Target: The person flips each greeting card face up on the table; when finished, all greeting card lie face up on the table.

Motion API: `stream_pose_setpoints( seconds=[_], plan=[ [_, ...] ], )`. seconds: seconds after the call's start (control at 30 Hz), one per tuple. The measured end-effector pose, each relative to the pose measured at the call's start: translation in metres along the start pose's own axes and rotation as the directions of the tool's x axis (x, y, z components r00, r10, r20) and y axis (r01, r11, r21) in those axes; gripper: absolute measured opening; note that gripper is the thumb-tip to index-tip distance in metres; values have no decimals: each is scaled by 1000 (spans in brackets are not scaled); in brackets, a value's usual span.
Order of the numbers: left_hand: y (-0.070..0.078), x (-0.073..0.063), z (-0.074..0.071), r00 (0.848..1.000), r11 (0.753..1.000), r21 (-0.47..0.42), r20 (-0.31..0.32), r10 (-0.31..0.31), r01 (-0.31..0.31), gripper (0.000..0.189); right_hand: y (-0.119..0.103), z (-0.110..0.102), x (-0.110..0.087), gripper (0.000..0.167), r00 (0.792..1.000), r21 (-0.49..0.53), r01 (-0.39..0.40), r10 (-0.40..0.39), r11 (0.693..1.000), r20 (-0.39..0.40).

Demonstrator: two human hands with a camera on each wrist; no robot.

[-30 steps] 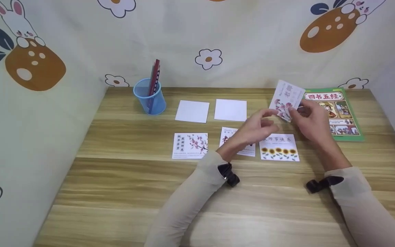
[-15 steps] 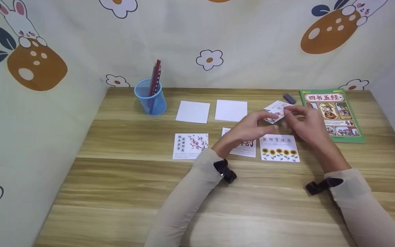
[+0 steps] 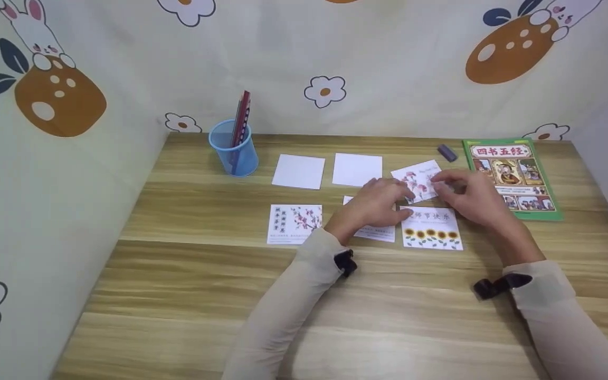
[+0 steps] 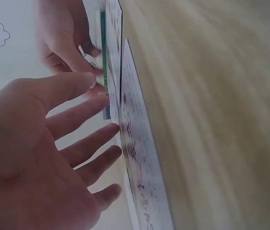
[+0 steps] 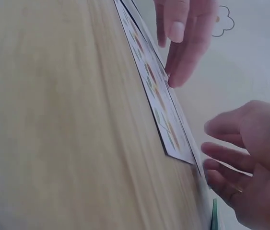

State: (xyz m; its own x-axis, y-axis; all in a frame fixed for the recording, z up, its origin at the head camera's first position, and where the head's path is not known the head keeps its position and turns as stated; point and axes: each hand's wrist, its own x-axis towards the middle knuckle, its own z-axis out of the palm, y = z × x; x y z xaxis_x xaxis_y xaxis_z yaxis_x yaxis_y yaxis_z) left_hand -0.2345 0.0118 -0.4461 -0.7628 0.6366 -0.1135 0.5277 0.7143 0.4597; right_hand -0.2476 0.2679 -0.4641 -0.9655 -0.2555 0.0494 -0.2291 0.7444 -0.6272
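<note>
A white card with pink flowers (image 3: 412,180) lies turned at an angle at the right end of the back row. My left hand (image 3: 377,203) reaches over its left side, fingertips at its lower left edge. In the left wrist view the fingers (image 4: 89,144) are spread and fairly straight. At the card's right edge is my right hand (image 3: 474,200), thumb and index finger lightly bent with a gap between them in the right wrist view. Just below sits the sunflower card (image 3: 430,235). My left hand partly hides the red-lettered card (image 3: 375,233).
Two blank white cards (image 3: 298,171) lie in the back row, and a plum-blossom card (image 3: 285,232) at the front left. A blue pen cup (image 3: 235,158) holds several pencils. A dark eraser-like block (image 3: 447,153) lies beside a green-edged book (image 3: 541,182).
The pink-flower card has come down from my right hand's raised grip to the tabletop and turned. My left hand has lowered onto its near side. The dark block has come into view.
</note>
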Motion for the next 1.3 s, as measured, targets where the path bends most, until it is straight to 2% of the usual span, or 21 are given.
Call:
stream_pose_setpoints(
  seconds=[0.1, 0.2, 0.47, 0.67, 0.8, 0.9, 1.0, 1.1, 1.17, 1.3],
  plan=[
    [1, -1, 2, 998, 998, 21, 21, -53, 53, 48, 2, 0, 1, 29, 997, -9, 40, -39, 999, 67],
    [3, -1, 3, 997, 997, 21, 33, -71, 71, 54, 2, -1, 2, 34, 995, -27, 36, -34, 999, 94],
    [5, -3, -2, 997, 999, -13, 61, -40, 41, 58, 0, 2, 6, 40, 996, -33, 35, -32, 999, 85],
    [-7, -16, -9, 1000, 1000, -16, -6, 2, -2, 55, -1, 3, 4, 36, 991, -54, 126, -123, 991, 57],
    [-26, -34, -16, 996, 997, -55, -65, -59, 55, 54, -5, 1, 2, 35, 992, -49, 110, -107, 993, 62],
    [-46, -46, -23, 979, 985, -108, -137, -152, 138, 51, -13, 2, 7, 32, 996, -26, 93, -92, 995, 22],
    [-63, -55, -31, 942, 961, -178, -227, -247, 209, 48, -26, 10, 15, 30, 994, 17, 110, -109, 994, -20],
    [-74, -59, -36, 905, 938, -237, -283, -317, 254, 48, -40, 24, 25, 32, 987, 67, 158, -159, 985, 14],
    [-79, -61, -36, 895, 927, -262, -286, -341, 270, 49, -50, 35, 31, 35, 981, 83, 177, -182, 981, 60],
    [-83, -61, -33, 894, 910, -293, -255, -369, 292, 52, -67, 51, 37, 42, 974, 75, 180, -188, 981, 126]
  ],
)
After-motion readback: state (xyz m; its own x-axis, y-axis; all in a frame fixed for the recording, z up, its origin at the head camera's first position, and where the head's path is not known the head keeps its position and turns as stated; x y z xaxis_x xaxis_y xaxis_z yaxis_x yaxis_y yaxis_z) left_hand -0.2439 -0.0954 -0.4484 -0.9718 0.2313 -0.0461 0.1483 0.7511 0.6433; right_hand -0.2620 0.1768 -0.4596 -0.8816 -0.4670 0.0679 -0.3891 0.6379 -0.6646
